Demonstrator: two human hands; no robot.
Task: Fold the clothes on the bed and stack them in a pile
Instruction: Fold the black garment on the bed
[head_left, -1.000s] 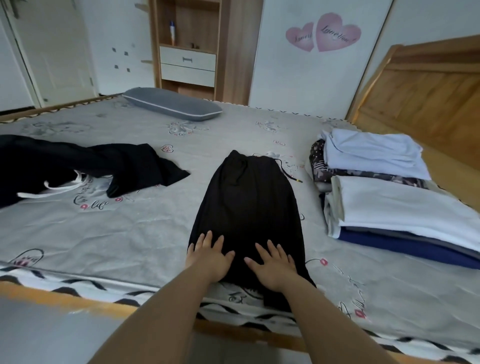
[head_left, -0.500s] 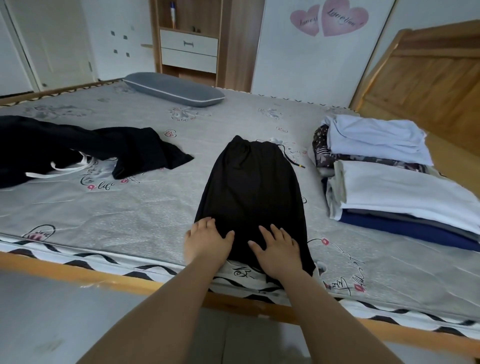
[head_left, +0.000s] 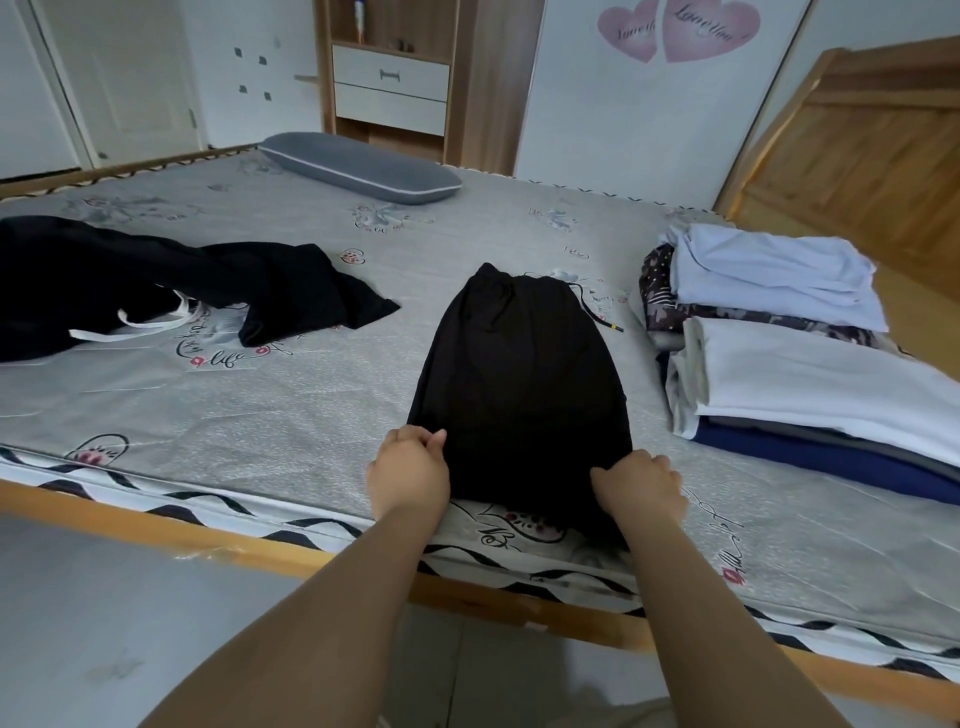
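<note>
we pinch the black shorts (head_left: 519, 374) at their near corners, left hand (head_left: 408, 475) and right hand (head_left: 641, 486) either side; the pile (head_left: 810, 364) lies beyond our right hand.

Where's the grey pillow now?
Head view: the grey oblong pillow lies at the bed's far edge, left of centre, before the wooden drawer cabinet.

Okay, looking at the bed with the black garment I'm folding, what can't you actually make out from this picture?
All in the head view:
- Near hem of the black garment: hidden behind the left hand and the right hand, which pinch its near corners.
- Loose black clothing: cut off by the left picture edge.
- Stack of folded clothes: runs past the right edge; lower layers hidden by the upper ones.
- Heart stickers: lettering blurred, tops cropped.
</note>
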